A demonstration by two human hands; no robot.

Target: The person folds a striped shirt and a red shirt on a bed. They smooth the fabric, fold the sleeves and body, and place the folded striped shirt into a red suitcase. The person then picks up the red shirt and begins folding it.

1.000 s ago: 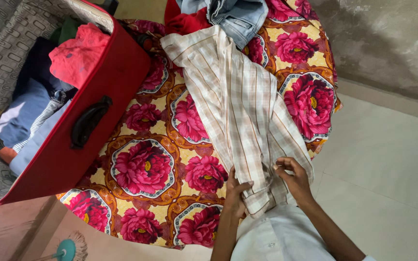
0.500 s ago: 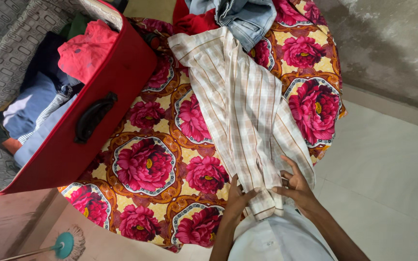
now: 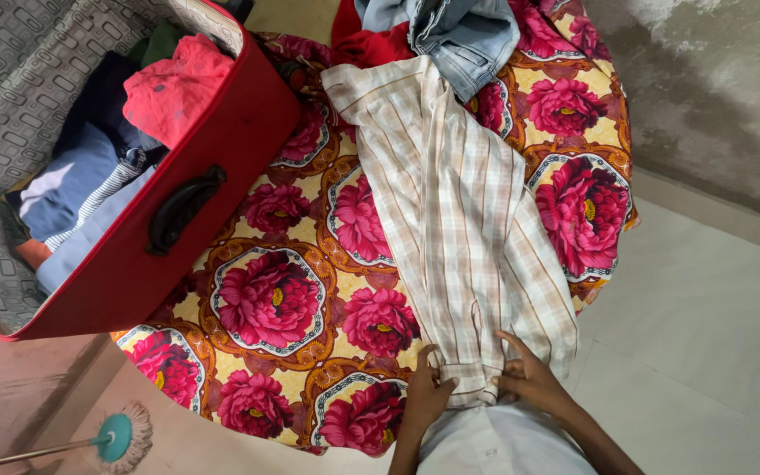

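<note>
Both hands have slid down to the near hem of the shirt [image 3: 450,211], which lies lengthwise on the flowered bed [image 3: 266,299], its collar end near the jeans [image 3: 459,31]. The left hand [image 3: 427,391] now pinches the hem's left corner in a narrow grip; the right hand [image 3: 529,378], a second ago raised on the placket, presses flat with fingers closed on the cloth. The shirt looks smoother and straighter, ready for folding. The red suitcase [image 3: 213,176] stands open alongside.

A bed [image 3: 266,299] in a rose-print sheet is filling the room, pale floor tiles [image 3: 714,325] shining beside a stained grey wall [image 3: 714,79].
</note>
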